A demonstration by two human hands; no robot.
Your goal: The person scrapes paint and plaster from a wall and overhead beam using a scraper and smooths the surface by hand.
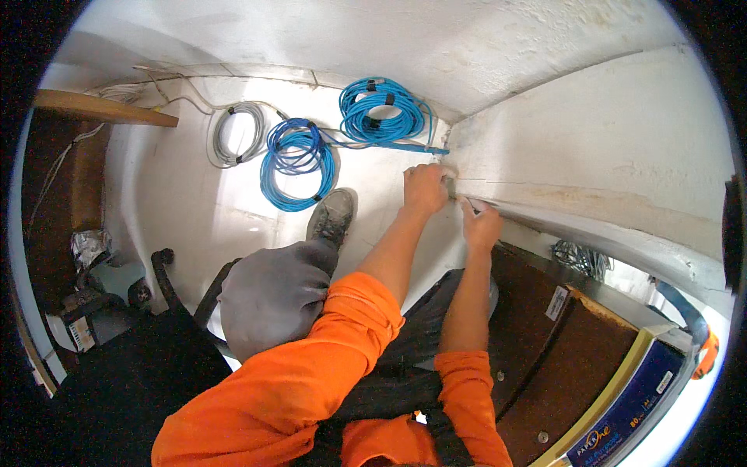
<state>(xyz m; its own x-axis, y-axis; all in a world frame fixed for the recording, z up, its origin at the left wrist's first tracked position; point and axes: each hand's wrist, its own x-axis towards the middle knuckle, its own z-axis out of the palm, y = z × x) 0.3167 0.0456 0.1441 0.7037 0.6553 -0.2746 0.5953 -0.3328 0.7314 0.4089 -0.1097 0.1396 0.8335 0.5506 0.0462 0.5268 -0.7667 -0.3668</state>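
Observation:
Both my hands are at the low edge of the white wall [583,134], close to the room's corner. My left hand [427,188] is bent, its fingertips against the wall edge near a thin crack. Just below and to the right, my right hand [483,226] has thumb and forefinger close together at the same edge. Whether either hand grips something small is hidden by the fingers. Beyond my left hand, a blue cable bundle [415,149] runs to the corner. A thick coil of blue network cable [382,129] lies beside it on the floor.
More blue coils [297,201] and a grey cable coil [217,135] lie ahead of my shoe [332,216]. A brown wooden cabinet [566,356] and PaperOne carton [633,403] stand at right, near a wire bundle [580,258]. Black chair legs [166,280] are at left.

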